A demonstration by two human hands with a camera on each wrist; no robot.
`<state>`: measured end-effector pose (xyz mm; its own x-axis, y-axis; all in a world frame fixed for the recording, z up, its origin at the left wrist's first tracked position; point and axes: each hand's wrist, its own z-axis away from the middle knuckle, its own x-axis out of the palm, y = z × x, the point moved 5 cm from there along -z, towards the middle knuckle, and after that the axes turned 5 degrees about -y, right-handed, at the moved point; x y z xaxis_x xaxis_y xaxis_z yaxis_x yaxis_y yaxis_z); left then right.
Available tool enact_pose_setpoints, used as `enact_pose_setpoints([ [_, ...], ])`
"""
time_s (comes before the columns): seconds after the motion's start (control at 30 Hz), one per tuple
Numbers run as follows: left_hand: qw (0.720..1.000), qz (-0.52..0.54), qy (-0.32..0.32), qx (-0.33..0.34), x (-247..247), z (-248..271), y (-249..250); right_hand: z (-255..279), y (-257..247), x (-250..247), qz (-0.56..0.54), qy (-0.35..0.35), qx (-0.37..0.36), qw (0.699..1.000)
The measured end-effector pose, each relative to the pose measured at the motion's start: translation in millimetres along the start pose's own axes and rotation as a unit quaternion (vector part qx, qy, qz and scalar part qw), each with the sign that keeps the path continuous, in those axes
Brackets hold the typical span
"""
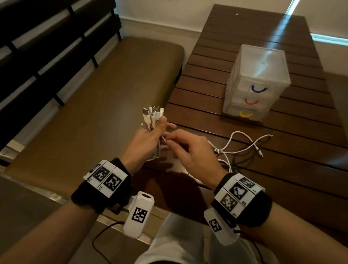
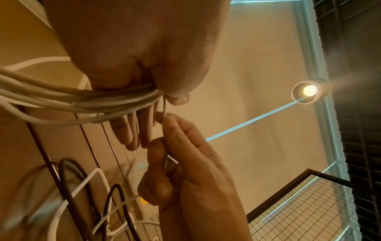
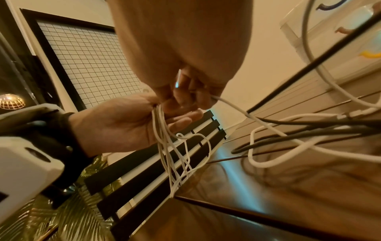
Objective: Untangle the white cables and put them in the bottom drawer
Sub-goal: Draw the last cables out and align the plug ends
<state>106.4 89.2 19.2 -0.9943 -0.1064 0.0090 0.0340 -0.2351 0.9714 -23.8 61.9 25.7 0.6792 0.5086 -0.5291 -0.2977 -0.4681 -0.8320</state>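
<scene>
My left hand grips a bundle of white cables upright at the table's near left edge, plugs sticking out above the thumb. In the left wrist view the strands run out of the fist. My right hand is right beside it and pinches one thin white strand between thumb and fingers. Loops of the bundle hang below the left hand. More white cable trails over the table. The clear drawer unit stands farther back, and its bottom drawer with a yellow handle is shut.
Black cables lie mixed with the white ones on the dark slatted wooden table. A brown cushioned bench runs along the left. The purple-handled and red-handled drawers above are closed too.
</scene>
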Motion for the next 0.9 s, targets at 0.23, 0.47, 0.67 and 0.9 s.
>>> enact_pose_setpoints([
  [0.23, 1.0, 0.016, -0.01, -0.003, -2, 3, -1, -4, 8, -1, 0.063, -0.021, 0.009, 0.998],
  [0.47, 1.0, 0.011, -0.029, 0.005, 1, 0, 2, -5, 4, -3, 0.076, 0.025, -0.024, 0.997],
  [0.67, 0.991, 0.122, 0.015, 0.054, -5, 0, 24, 0, 29, -9, 0.161, -0.051, 0.069, 0.983],
  [0.9, 0.968, 0.15, 0.055, 0.192, -41, 2, 74, 10, 74, -57, 0.264, -0.118, 0.154, 0.945],
])
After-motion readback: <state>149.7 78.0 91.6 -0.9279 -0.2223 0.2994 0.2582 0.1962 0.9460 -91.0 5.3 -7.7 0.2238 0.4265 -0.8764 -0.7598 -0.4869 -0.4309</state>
